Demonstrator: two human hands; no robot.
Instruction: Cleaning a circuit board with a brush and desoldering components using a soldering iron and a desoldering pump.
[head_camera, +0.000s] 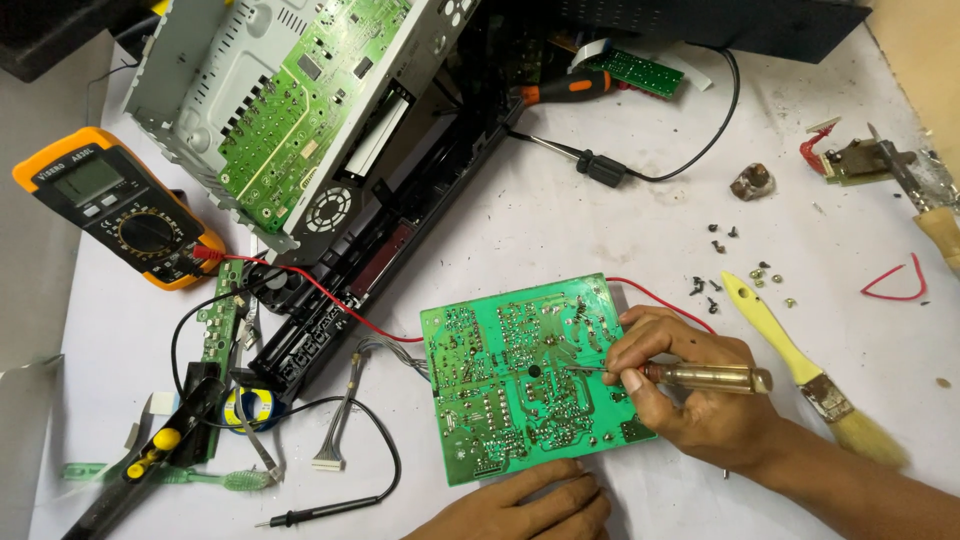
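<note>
A: Item one?
B: Circuit board (525, 375), green, solder side up, flat on the white bench (560, 215).
A: Hands?
B: Right hand (680, 385) pinches a clear-handled screwdriver (705, 377), tip touching the board near its middle. Left hand (525, 508) lies flat just below the board's near edge, fingers together, holding nothing.
A: Surroundings?
B: Yellow-handled brush (790, 365) right of the right hand; loose screws (735, 270) above it; orange multimeter (120, 205) far left; opened metal chassis (290, 100) at top.
</note>
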